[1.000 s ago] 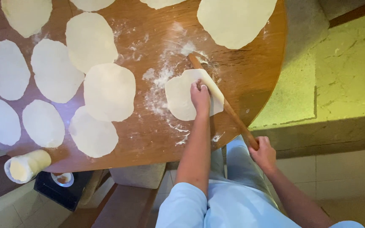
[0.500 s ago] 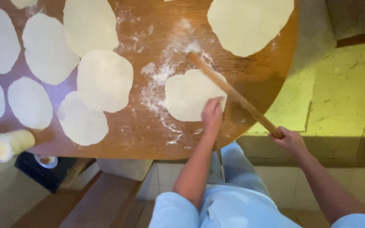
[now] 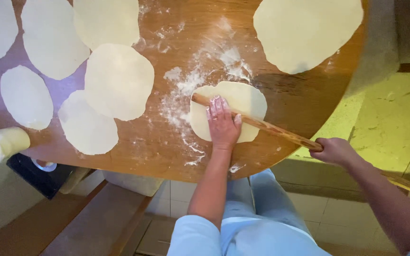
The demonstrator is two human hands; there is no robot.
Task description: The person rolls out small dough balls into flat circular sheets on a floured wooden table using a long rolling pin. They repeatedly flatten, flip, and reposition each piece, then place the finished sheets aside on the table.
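A pale round of dough [image 3: 243, 98] lies on the floured part of a round wooden table [image 3: 290, 99]. A long thin wooden rolling pin [image 3: 271, 129] lies slanted across it. My left hand [image 3: 223, 123] rests flat on the pin over the dough, fingers spread. My right hand [image 3: 335, 150] grips the pin's other end, out past the table's edge.
Several rolled dough rounds [image 3: 118, 80] cover the table's left half, and a large one [image 3: 304, 28] lies at the top right. A roll of dough in a white wrapper [image 3: 1, 145] sits at the left edge. Loose flour [image 3: 186, 85] is scattered. Tiled floor lies below.
The pin has come down from the dough's far right edge to lie across its middle. My left hand has moved from the dough's near edge onto the pin.
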